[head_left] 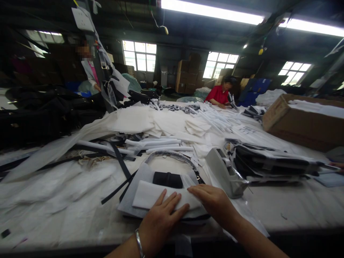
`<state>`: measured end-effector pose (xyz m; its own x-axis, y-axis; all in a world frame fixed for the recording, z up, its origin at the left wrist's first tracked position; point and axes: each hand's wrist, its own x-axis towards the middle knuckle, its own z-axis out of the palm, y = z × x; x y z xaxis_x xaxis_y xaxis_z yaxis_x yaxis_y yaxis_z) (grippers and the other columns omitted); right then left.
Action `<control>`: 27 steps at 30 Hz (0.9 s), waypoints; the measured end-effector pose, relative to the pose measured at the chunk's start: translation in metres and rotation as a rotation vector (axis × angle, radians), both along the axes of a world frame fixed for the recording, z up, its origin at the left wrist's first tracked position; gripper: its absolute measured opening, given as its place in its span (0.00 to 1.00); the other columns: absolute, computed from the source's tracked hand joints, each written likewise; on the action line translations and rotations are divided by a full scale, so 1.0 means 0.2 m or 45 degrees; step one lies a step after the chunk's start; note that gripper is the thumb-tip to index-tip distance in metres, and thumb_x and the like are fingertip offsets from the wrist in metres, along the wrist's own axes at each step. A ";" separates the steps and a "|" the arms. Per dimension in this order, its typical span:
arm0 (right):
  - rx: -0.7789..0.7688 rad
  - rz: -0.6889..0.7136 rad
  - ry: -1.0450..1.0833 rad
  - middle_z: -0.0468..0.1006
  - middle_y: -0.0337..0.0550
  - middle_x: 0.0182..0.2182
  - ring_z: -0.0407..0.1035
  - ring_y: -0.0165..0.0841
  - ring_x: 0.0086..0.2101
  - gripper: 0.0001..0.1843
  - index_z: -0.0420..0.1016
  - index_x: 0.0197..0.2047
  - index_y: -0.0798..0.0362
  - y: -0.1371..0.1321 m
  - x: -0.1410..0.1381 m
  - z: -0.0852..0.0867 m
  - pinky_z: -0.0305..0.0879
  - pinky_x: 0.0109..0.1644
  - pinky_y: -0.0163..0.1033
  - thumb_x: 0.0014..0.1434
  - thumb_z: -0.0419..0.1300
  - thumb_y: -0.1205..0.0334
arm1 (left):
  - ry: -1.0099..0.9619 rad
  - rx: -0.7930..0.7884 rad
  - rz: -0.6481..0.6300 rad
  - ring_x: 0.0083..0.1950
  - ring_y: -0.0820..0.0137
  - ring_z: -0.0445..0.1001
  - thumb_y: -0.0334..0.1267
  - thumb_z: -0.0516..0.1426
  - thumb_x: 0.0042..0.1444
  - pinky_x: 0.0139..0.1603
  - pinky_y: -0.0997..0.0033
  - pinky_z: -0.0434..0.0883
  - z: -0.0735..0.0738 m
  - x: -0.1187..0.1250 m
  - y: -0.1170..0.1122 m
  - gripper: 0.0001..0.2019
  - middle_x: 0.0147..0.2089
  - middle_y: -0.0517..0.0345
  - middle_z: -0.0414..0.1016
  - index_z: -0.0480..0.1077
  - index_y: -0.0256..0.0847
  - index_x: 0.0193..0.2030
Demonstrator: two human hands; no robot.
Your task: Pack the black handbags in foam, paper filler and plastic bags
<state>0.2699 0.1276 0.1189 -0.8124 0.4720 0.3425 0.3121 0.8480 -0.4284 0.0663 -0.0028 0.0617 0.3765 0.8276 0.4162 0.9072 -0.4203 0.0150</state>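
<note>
A black handbag [167, 180] lies in front of me, mostly covered by thin white wrapping sheet. Its handle [172, 153] is wrapped in clear film and arches away from me. Across the bag rests a folded white foam sheet [146, 195]. My left hand [163, 216], with a silver bracelet at the wrist, presses flat on that foam with fingers spread. At the foam's right end, my right hand [213, 200] lies with its fingers stretched out over the edge. Just right of it stands a grey tape dispenser [225, 173].
Wrapped black bags [268, 161] are stacked at right, before a cardboard box [301, 123]. White foam sheets [131, 120], white tubes [158, 142] and a black strap [119, 161] lie beyond the handbag. A person in red [216, 95] works across the table; another stands far left.
</note>
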 end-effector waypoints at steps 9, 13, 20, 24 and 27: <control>-0.284 -0.225 0.060 0.85 0.42 0.39 0.78 0.39 0.42 0.12 0.82 0.41 0.49 0.36 -0.15 0.26 0.70 0.50 0.41 0.62 0.57 0.58 | -0.002 0.020 0.002 0.65 0.61 0.67 0.39 0.53 0.67 0.67 0.48 0.61 -0.02 0.00 0.00 0.21 0.64 0.50 0.68 0.60 0.51 0.67; -0.449 -0.144 -0.060 0.84 0.40 0.30 0.78 0.34 0.34 0.11 0.83 0.34 0.53 0.61 -0.29 0.33 0.72 0.42 0.36 0.59 0.60 0.58 | 0.015 0.058 0.001 0.64 0.62 0.67 0.39 0.51 0.68 0.66 0.49 0.62 -0.02 0.00 0.01 0.20 0.64 0.50 0.69 0.60 0.51 0.66; -0.636 -0.093 -0.159 0.84 0.45 0.30 0.77 0.32 0.31 0.16 0.81 0.35 0.57 0.83 -0.32 0.31 0.72 0.35 0.36 0.56 0.64 0.51 | 0.017 0.090 -0.022 0.64 0.61 0.68 0.38 0.49 0.69 0.65 0.49 0.64 -0.01 -0.01 0.01 0.19 0.63 0.49 0.69 0.61 0.50 0.66; -0.671 -0.063 -0.131 0.84 0.48 0.33 0.78 0.34 0.33 0.25 0.82 0.38 0.58 0.84 -0.23 0.28 0.73 0.37 0.37 0.57 0.60 0.43 | 0.018 0.077 -0.028 0.63 0.60 0.69 0.38 0.48 0.69 0.63 0.48 0.66 0.00 -0.01 0.01 0.19 0.63 0.48 0.70 0.62 0.49 0.65; -0.668 -0.005 -0.125 0.84 0.48 0.34 0.79 0.35 0.35 0.26 0.82 0.39 0.57 0.81 -0.18 0.29 0.73 0.41 0.38 0.57 0.58 0.42 | 0.008 0.072 -0.021 0.63 0.60 0.69 0.38 0.49 0.69 0.63 0.48 0.66 0.00 -0.01 0.01 0.19 0.62 0.48 0.71 0.62 0.50 0.65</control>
